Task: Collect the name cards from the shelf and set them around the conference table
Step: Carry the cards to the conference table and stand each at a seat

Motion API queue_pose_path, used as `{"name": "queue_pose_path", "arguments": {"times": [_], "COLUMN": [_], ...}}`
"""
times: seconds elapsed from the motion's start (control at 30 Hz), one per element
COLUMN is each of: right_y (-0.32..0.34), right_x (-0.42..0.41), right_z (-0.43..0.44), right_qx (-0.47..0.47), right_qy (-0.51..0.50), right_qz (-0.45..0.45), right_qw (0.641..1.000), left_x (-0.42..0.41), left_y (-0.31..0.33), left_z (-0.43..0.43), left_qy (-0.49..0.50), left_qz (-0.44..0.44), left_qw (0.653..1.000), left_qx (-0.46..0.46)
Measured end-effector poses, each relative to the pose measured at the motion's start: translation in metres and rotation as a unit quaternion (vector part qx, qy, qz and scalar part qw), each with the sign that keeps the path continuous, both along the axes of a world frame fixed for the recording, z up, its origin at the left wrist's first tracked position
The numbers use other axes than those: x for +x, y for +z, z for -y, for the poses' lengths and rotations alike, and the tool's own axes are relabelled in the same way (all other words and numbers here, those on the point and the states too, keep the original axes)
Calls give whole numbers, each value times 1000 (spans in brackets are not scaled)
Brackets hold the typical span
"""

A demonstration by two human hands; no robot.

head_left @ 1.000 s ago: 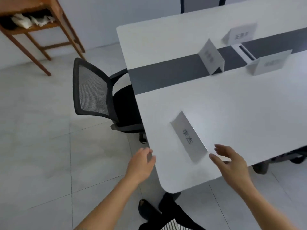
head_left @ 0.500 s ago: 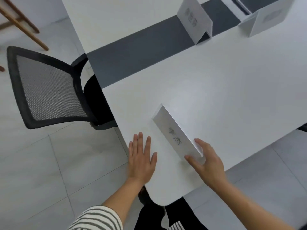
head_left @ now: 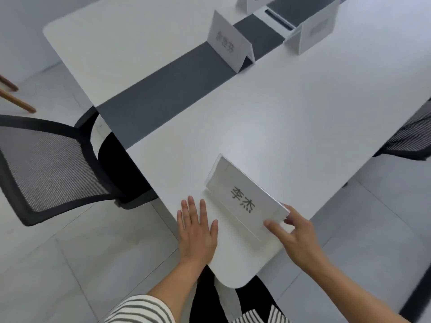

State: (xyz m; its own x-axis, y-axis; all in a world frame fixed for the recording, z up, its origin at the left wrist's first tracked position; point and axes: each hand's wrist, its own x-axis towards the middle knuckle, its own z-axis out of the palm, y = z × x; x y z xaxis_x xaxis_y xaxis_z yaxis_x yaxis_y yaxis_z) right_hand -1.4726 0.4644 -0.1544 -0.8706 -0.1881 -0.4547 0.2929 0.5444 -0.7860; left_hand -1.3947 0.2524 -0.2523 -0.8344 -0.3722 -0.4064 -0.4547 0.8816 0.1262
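Done: one placed card (head_left: 227,46) stands on the dark strip (head_left: 163,99); second card (head_left: 312,33) and third card (head_left: 254,1) stand just beside the strip.
In hand: near name card (head_left: 245,201), upright, well apart from the strip, by the tabletop (head_left: 303,127) corner.
Right grip (head_left: 298,238): pinches the near name card's end.
Left grip (head_left: 197,234): flat, fingers straight, on the tabletop.
Left to do: probably squaring this card; the shelf is unseen.

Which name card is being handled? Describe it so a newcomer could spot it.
On the white conference table, find the rounded corner nearest the camera. The name card stands there, right hand pinching its end, left hand flat beside it. Unlike the farther cards by the grey strip, its black characters are bold and sharp.
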Motion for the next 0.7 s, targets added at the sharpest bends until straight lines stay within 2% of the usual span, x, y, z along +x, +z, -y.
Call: {"name": "queue_pose_path", "arguments": {"times": [0.1,0.2,0.23,0.3,0.4,0.5,0.6,0.7], "right_y": [18,44,52,68,89,110,126,132], "right_x": [23,50,59,74,92,109,121,126], "right_z": [-13,-28,-35,-50,-77,-109,-148,-203], "right_qx": [-44,-92,-102,-111,-116,-139,-176,-191], "right_qy": [-55,-113,-129,-154,-177,-205,-241,-297], "right_qz": [3,13,14,12,10,5,4,-5], "right_qw": [998,989,986,982,977,969,954,936], "left_x": [-4,-19,-25,-34,-43,-45,-42,-41], "left_y": [16,42,59,94,140,176,206,223], "left_z": [7,18,21,17,-10,-54,-105,-166], "left_qy": [-26,14,46,103,103,54,1,-18], "left_qz": [23,27,5,-46,-99,-94,-36,-11], "left_qw": [999,992,983,942,888,868,841,836], "left_qx": [15,123,180,315,436,484,539,548]}}
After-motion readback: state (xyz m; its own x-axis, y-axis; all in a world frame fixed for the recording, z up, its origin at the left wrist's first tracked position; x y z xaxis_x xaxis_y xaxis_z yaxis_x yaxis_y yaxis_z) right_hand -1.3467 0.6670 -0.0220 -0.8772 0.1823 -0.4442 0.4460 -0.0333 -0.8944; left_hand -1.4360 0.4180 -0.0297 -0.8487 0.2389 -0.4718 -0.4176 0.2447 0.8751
